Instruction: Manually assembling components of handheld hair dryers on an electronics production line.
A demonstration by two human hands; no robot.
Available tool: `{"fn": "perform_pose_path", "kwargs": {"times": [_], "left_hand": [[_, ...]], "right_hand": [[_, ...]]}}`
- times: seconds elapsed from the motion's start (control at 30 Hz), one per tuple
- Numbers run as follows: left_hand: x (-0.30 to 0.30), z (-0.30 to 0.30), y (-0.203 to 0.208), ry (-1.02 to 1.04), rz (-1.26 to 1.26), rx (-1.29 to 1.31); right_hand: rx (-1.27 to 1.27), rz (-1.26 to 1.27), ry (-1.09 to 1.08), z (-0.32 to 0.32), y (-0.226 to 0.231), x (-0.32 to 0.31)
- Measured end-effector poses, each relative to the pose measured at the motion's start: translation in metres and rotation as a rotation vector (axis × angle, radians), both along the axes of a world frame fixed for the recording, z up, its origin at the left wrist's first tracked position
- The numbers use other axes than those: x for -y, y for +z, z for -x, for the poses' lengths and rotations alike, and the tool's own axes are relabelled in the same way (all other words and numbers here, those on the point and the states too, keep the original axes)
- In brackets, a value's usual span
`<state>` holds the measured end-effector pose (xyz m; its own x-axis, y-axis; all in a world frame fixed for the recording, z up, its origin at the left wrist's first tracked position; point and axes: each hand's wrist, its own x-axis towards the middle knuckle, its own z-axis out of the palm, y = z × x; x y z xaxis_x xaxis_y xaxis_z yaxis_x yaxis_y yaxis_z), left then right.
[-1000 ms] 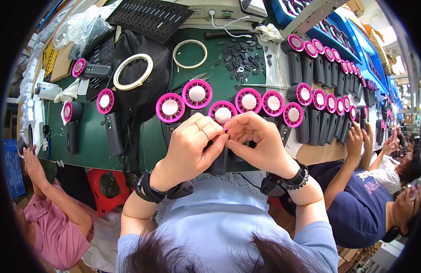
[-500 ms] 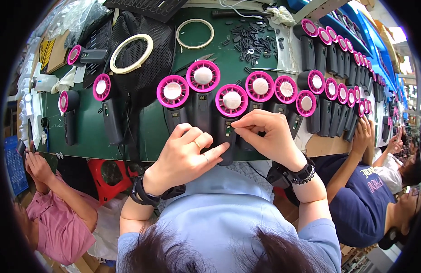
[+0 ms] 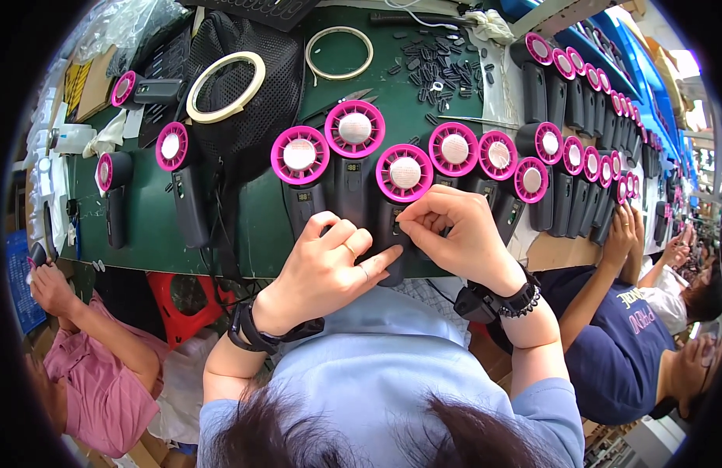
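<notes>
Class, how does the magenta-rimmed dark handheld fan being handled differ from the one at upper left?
The handled fan points its head up the picture; the upper-left fan points left. The right hand is at the handled fan's handle; no hand is near the upper-left fan. Both have magenta rims, pale centres and dark handles.

Bright, whitish light falls fairly evenly over the green surface [image 3: 149,199], with the harshest glare at the upper right (a violet-fringed patch, burned nearly white). Clear plastic [image 3: 127,27] glints at upper left. The 2 hands [image 3: 320,269] look reasonably sharp; the black mesh bag [image 3: 280,117] sinks into darkness. Outlines bend toward the black fisheye rim, softening far right.
</notes>
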<state>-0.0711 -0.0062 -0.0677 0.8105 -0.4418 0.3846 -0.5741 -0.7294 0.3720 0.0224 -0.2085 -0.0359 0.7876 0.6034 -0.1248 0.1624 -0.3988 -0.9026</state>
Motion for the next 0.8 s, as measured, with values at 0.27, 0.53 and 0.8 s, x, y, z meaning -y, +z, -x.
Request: {"fn": "perform_pose_path", "kwargs": {"times": [0.27, 0.53, 0.8], "left_hand": [[0.000, 0.000, 0.000, 0.004, -0.011, -0.005], [-0.001, 0.001, -0.001, 0.010, -0.023, -0.006], [0.000, 0.002, -0.001, 0.003, -0.038, 0.002]], "right_hand": [[0.073, 0.045, 0.042, 0.000, -0.002, -0.002], [0.407, -0.026, 0.032, 0.014, -0.017, 0.000], [0.602, 0.029, 0.017, 0.025, -0.024, 0.004]]}}
